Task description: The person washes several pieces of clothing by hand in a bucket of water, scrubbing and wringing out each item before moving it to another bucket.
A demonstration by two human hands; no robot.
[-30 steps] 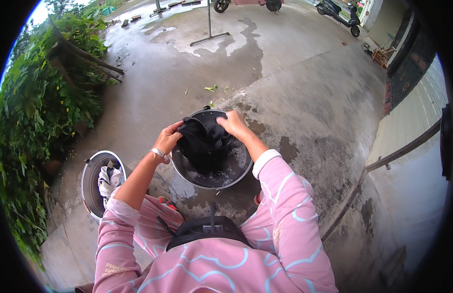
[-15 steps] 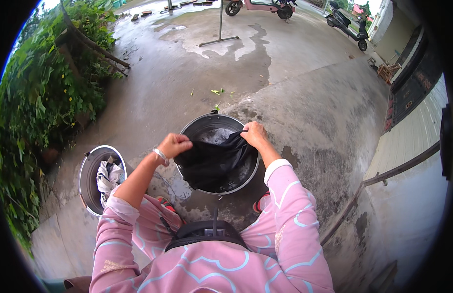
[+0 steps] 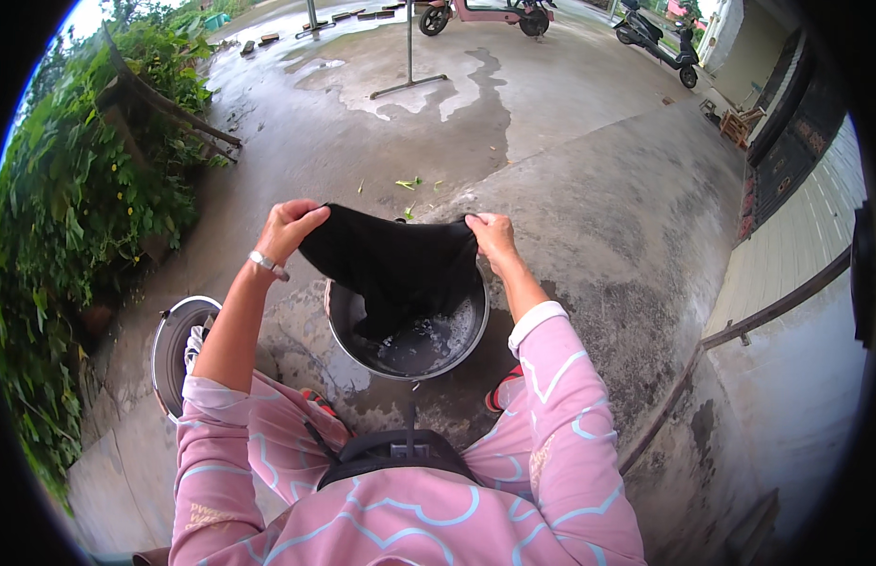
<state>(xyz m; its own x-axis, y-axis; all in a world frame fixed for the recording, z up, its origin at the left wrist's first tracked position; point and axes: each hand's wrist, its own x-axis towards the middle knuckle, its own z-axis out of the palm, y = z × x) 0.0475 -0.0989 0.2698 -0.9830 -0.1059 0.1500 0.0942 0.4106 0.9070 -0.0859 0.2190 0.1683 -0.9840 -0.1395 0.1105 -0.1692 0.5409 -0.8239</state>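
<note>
A black cloth garment [image 3: 391, 259] hangs stretched between my two hands above a round metal basin [image 3: 339, 330]. My left hand [image 3: 292, 226] pinches its upper left corner, and my right hand [image 3: 494, 236] grips the upper right one. The lower end of the garment dips toward the sudsy water [image 3: 428, 344] in the basin; whether it touches the water I cannot tell. What kind of garment it is does not show. A watch or bracelet [image 3: 268, 264] circles my left wrist.
To my left stands a second metal basin [image 3: 164, 358] with light cloth [image 3: 194, 344] in it, partly behind my forearm. Green bushes [image 3: 89, 217] line the left side. Farther off are a metal pole stand [image 3: 409, 85] and scooters [image 3: 659, 38]. A wall [image 3: 777, 283] runs along the right.
My left hand has taken hold of the garment's left corner and moved up and left. The black garment has risen and spread out, baring more of the basin's water.
</note>
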